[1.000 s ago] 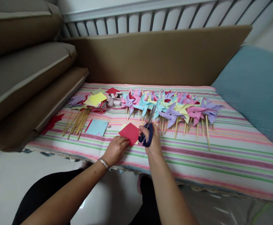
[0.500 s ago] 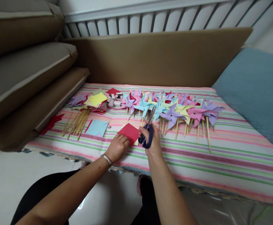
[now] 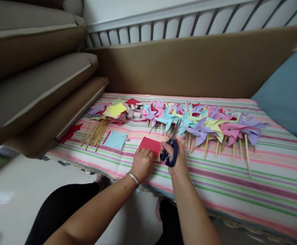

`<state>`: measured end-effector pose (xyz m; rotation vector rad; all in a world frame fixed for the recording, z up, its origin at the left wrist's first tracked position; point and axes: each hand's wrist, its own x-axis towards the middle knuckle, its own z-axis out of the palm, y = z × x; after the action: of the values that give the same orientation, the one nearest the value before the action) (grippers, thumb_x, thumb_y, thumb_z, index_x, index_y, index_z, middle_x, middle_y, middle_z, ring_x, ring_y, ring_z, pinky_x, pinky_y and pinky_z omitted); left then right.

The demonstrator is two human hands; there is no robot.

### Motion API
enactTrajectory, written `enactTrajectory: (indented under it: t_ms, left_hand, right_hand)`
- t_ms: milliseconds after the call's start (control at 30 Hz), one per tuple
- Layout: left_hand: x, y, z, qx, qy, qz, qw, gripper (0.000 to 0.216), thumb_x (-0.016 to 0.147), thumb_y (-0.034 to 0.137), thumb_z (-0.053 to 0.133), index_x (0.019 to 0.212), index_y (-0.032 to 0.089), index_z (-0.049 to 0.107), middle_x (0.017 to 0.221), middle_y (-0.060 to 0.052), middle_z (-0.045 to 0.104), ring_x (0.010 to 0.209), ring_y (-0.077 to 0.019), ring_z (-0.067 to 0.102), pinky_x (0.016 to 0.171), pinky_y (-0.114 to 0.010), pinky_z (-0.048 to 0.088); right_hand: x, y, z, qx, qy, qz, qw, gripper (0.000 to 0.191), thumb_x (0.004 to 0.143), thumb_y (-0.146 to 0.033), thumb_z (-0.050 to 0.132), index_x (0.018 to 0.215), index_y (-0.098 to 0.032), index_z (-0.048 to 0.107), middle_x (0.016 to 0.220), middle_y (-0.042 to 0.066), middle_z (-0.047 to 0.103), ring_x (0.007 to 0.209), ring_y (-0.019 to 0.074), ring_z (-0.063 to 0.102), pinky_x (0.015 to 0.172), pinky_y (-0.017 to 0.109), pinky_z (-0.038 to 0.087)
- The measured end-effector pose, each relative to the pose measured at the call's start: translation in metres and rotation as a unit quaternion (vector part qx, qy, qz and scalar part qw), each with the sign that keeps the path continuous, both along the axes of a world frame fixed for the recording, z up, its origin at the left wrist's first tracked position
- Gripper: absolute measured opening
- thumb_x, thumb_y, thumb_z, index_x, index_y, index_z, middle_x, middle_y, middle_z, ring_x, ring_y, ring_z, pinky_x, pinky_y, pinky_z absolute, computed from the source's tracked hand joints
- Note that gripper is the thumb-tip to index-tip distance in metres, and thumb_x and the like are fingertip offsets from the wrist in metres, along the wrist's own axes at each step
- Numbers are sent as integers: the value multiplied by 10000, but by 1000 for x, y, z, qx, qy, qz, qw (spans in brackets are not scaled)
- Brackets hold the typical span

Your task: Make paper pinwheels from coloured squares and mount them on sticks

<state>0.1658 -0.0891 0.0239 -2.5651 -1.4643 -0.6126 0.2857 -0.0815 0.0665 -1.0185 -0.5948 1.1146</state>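
Observation:
My left hand (image 3: 143, 164) is closed at the lower left edge of a red paper square (image 3: 150, 145), which lies on the striped cloth. A sliver of yellow paper (image 3: 157, 158) peeks out beneath it. Dark blue-handled scissors (image 3: 172, 151) are gripped in my right hand (image 3: 180, 161), close to the square's right corner. Their blades point up and away from me, towards the pinwheels. Left of the square rests a light blue paper sheet (image 3: 116, 140) with slits cut in it and a red edge showing beside it.
Many finished paper pinwheels (image 3: 201, 130) on sticks lie in rows at the right. To the left are a bundle of wooden sticks (image 3: 96, 135), a paper stack topped with yellow (image 3: 115, 109) and red scraps (image 3: 70, 133). Brown cushions (image 3: 62, 98) border the left side; a tan board (image 3: 179, 69) stands behind.
The red paper square has turned from a diamond to a more level position under my left hand. The whole view has shifted, so things appear further right. The scissors stay in my right hand.

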Motion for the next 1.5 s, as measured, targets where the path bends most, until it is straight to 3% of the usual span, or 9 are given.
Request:
enactTrajectory:
  t_ms: [167,300,367,467,567,1000,1167,1367,1500]
  left_hand:
    - [2,-4,2,-56,-19,-12,998,70,799,193,542,775,170,604,792,-78,631,782,-222,558,696,-374,439]
    - [-43,-1,8,-68,-117,-38,990,104,808,210,548,873,192,627,941,-71,654,878,-188,583,792,-339,468]
    - [-79,7,10,-44,-141,22,989,146,800,193,552,929,184,620,988,-84,653,941,-205,578,835,-358,469]
    - [-131,23,11,-39,-79,133,987,217,784,198,553,993,159,597,1052,-113,633,1009,-233,562,894,-387,445]
    - [-159,34,9,-63,-18,174,983,263,767,237,561,1010,138,587,1016,-126,638,981,-251,571,874,-391,446]
    - [-159,41,15,-130,81,184,971,298,729,206,555,1022,155,562,959,-112,631,939,-241,575,831,-339,429]
    - [-150,42,17,-139,102,198,965,239,734,157,520,966,125,563,922,-138,618,895,-254,589,773,-342,440]
    - [-153,46,16,-130,70,210,966,269,767,88,421,969,126,595,902,-138,637,874,-243,601,769,-341,444]
    - [-164,50,16,-122,14,207,971,289,826,155,395,972,174,643,923,-99,674,909,-217,606,814,-312,433]
  right_hand:
    - [-2,-1,1,2,0,12,1000,472,600,-237,726,1040,-211,557,625,-71,553,487,87,544,446,202,436]
    - [-6,-4,5,11,13,50,999,491,605,-220,704,1070,-224,546,737,-28,633,597,120,597,538,252,482]
    - [-8,-6,6,15,20,79,997,505,604,-212,700,1082,-231,536,807,-6,660,673,142,621,603,285,498]
    - [-11,-7,6,11,15,121,992,512,610,-221,710,1090,-227,534,815,0,664,714,155,630,648,302,495]
    - [-16,-8,3,12,5,147,989,507,629,-239,711,1100,-215,524,799,1,661,693,148,625,634,287,480]
    - [-46,-5,-4,-13,-18,195,980,539,601,-305,732,1089,-192,533,752,-4,636,650,164,631,565,282,491]
    - [-64,-5,-7,-55,0,256,965,541,624,-333,737,1091,-184,507,690,-7,640,617,155,635,509,252,505]
    - [-85,-7,-9,-134,-11,350,927,439,731,-517,616,994,-199,465,510,-40,591,408,143,584,344,228,464]
    - [-94,-8,-10,-143,-61,358,921,416,731,-545,599,932,-198,487,462,-54,562,358,123,552,303,197,434]
